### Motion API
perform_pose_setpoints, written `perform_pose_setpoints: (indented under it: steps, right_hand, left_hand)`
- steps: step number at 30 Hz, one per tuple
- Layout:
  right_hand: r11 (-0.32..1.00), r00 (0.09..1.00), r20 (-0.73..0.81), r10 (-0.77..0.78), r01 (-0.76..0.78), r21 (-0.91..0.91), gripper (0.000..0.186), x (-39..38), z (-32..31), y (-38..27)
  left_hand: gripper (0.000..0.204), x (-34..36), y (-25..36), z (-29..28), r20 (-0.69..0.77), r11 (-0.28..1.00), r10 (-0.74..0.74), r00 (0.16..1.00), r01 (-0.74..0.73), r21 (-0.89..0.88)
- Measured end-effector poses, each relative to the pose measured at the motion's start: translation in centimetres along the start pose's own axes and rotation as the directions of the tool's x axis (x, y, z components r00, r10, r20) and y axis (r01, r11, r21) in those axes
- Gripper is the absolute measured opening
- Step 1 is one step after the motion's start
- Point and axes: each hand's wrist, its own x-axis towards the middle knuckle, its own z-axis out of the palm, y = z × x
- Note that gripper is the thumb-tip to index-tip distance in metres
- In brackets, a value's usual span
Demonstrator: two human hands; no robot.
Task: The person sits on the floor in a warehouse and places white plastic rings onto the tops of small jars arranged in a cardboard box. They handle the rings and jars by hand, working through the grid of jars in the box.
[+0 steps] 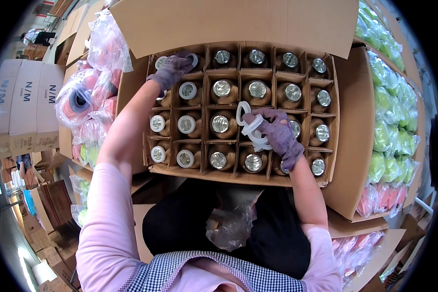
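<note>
An open divided carton [238, 179] holds several glass bottles with metallic-looking mouths [221, 88]. White rings [186, 124] sit on bottles in the two leftmost columns. My gloved left hand [173, 68] is closed on a white ring [192, 59] at the back-left compartments; whether it rests on the bottle there is hidden. My gloved right hand [276, 134] grips several loose white rings [252, 125] above the carton's middle-right compartments, covering some bottle tops.
Cartons of bagged pink items [97, 44] stand left, bagged green items [387, 121] right. A cardboard flap [233, 19] rises behind. Crumpled plastic [228, 224] lies between my knees. Stacked boxes [24, 107] stand far left; another person [36, 36] is in the distance.
</note>
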Motion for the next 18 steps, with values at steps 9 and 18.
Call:
perform_pose_setpoints:
  steps: [9, 18]
  right_hand:
    - [0.990, 0.993, 0.064, -0.095, 0.088, 0.112, 0.036, 0.5, 0.6, 0.3]
    - [0.958, 0.978, 0.045, -0.205, 0.190, 0.217, 0.036, 0.9, -0.2, 1.4]
  left_hand:
    - [0.033, 2.8, -0.3, 1.0, -0.032, 0.959, -0.193, 0.981, 0.196, 0.203]
    - [0.034, -5.7, 13.9, -0.1, 0.055, 0.649, 0.083, 0.995, -0.013, -0.761]
